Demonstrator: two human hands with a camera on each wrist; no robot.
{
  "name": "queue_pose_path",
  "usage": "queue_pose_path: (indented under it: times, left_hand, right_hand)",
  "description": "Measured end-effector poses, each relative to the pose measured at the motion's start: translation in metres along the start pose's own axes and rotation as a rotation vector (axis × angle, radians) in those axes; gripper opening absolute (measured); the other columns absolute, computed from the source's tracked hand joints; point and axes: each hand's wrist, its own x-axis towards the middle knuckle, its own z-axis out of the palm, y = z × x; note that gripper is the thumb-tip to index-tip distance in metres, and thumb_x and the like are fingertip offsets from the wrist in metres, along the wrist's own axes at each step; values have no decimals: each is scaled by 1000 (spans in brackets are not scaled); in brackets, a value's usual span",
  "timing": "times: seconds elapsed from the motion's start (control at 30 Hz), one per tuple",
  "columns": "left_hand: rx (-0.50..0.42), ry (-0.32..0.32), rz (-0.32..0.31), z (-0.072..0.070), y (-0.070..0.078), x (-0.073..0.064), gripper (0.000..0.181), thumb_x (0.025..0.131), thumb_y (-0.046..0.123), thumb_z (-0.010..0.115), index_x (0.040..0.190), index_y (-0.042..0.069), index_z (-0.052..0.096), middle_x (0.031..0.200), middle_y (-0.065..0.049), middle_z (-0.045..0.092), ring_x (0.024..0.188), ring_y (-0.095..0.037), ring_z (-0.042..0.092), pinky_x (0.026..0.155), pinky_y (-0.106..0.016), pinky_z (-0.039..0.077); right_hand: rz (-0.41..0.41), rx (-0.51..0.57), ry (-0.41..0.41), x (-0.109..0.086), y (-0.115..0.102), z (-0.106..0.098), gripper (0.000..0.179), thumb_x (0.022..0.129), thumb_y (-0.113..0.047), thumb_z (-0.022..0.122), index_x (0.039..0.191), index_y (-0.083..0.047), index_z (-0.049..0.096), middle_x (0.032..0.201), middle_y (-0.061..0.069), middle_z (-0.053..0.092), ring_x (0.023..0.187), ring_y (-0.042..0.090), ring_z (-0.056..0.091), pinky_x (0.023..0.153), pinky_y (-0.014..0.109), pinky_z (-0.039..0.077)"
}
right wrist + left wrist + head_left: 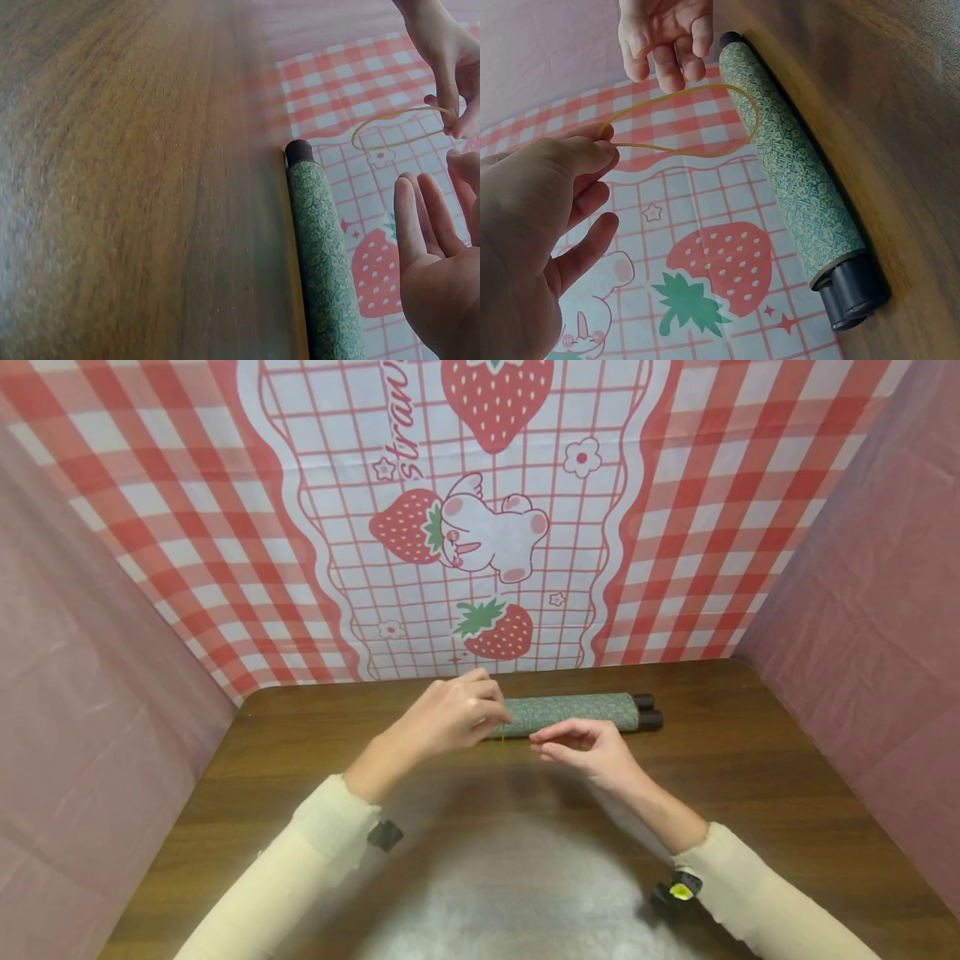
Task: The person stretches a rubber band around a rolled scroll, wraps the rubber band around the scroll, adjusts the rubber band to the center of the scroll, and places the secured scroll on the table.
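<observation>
A thin yellow rubber band (697,88) hangs as a loop from my left hand (461,710), pinched between thumb and forefinger. Close to the loop, my right hand (592,750) holds nothing, its fingers loosely bent and apart from the band. Behind both hands a green patterned scroll (573,713) lies rolled up on the table, dark rod ends (649,720) sticking out at its right. My left hand hides the scroll's left part in the head view. The left wrist view shows the scroll (795,165) along its whole length, with nothing tied round it.
The brown wooden table (300,727) carries the scroll near its back edge. Behind it rises a red-and-white checked cloth (690,527) with strawberries. Pink cloth (855,568) walls both sides. Each wrist wears a small dark camera (386,835).
</observation>
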Motion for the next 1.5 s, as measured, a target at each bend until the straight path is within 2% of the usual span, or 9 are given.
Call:
queue_pose_path:
  times: [0.13,0.37,0.67,0.97,1.13,1.27,1.37,1.43,1.5]
  left_hand:
    - [-19,-8,-6,-1,1,1,12,96,9,87,104,18,90,106,2,84,102,-17,75,77,-24,66]
    - [-18,-11,23,-1,3,3,13,94,11,90,105,19,90,105,3,83,100,-15,72,74,-21,63]
    - [-19,18,47,3,5,5,10,95,14,90,103,20,90,102,5,83,98,-13,71,73,-19,62]
    - [-33,48,60,4,8,8,10,94,15,90,103,20,90,102,5,83,98,-13,72,74,-18,62]
    - [-42,64,62,5,8,9,9,93,16,91,102,20,90,101,6,83,98,-12,72,74,-18,62]
    - [-52,67,59,6,9,9,9,93,16,91,101,20,90,100,6,83,97,-12,71,73,-18,61]
    - [-64,64,56,6,9,9,8,93,17,91,101,20,90,100,6,83,97,-12,71,73,-17,61]
    - [-69,64,57,6,9,9,8,94,17,91,101,20,90,100,6,83,97,-12,71,74,-17,61]
    - [-75,64,58,7,9,8,8,94,17,90,101,20,90,100,6,83,97,-12,70,74,-16,61]
  right_hand:
    - [3,18,-9,1,0,2,31,104,3,73,126,24,68,114,-2,88,107,13,86,96,40,70]
    - [-22,65,-33,2,5,5,23,104,5,72,122,19,73,114,-6,87,107,14,86,93,34,70]
    - [-20,75,-38,3,6,11,17,103,7,72,119,11,78,115,-6,87,105,14,86,92,32,70]
    - [9,99,-42,3,5,18,22,103,6,72,113,-8,84,112,-9,87,105,13,86,92,29,70]
    - [-14,125,-54,4,6,20,28,103,8,72,110,-16,85,111,-8,87,103,12,86,92,28,69]
    - [-17,116,-46,4,6,22,21,103,8,72,112,-8,84,109,-8,87,102,12,85,91,28,69]
    - [-6,96,-34,4,5,23,14,103,7,72,115,8,79,107,-9,87,101,10,85,90,27,69]
    - [1,87,-33,4,5,23,16,103,6,72,116,15,75,106,-10,87,100,9,85,90,26,69]
    - [1,79,-38,5,5,24,17,104,6,71,117,16,75,107,-10,87,99,8,84,91,27,69]
